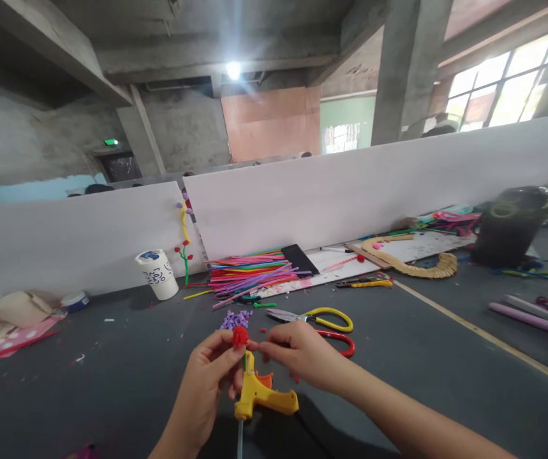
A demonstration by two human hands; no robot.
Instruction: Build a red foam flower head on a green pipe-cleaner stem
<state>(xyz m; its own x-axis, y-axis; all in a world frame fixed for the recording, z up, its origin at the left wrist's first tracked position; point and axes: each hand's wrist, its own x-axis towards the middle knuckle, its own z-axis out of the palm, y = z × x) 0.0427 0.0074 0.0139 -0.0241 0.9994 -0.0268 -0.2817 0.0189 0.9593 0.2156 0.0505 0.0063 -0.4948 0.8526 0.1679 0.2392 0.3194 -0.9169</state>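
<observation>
My left hand point(209, 376) pinches a small red paper flower point(240, 336) on a thin green stem, held just above the dark table. My right hand point(297, 354) meets it from the right, its fingertips pinched against the flower's right side. Directly below the flower a yellow glue gun point(261, 395) with an orange trigger lies on the table, its cord trailing toward me. A small heap of purple paper bits point(235, 319) lies just behind the flower.
Scissors with yellow and red handles point(324, 322) lie right of my hands. A pile of coloured straws point(249, 274), a white paper cup point(157, 274) and a straw flower stem point(185, 242) sit against the white partition point(350, 191). A black container point(510, 223) stands far right.
</observation>
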